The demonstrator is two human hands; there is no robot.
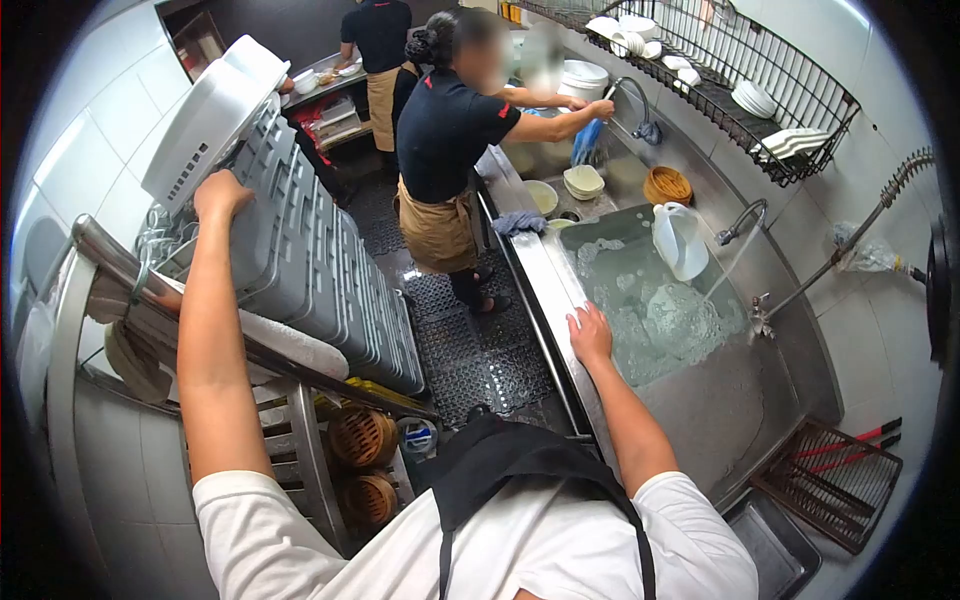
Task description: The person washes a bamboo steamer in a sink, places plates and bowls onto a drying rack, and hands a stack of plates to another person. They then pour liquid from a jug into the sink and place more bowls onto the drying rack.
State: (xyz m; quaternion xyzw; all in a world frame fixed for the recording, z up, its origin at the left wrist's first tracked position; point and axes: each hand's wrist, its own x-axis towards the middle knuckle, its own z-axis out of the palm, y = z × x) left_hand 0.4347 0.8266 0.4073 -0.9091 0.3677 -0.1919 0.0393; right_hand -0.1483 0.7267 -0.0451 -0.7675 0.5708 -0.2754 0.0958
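Observation:
My left hand (222,195) is raised at the left, its fingers curled at the edge where a white plastic basket (205,120) meets a tall stack of grey crates (290,215); what the fingers hold is hidden. On the metal rim of the sink (545,290) rests my right hand (590,333), fingers somewhat apart and nothing in it. Beside it, water runs from a tap (745,225) into the cloudy, foamy water, where a white plastic jug (680,242) lies tilted.
A person (445,140) at the sink's far end holds something blue (590,140). Another person (380,70) stands farther back. Bowls (583,180), a wooden basket (667,186) and a grey cloth (520,223) are around the sink. A wire rack (715,85) holds dishes. Bamboo steamers (362,437) sit low left.

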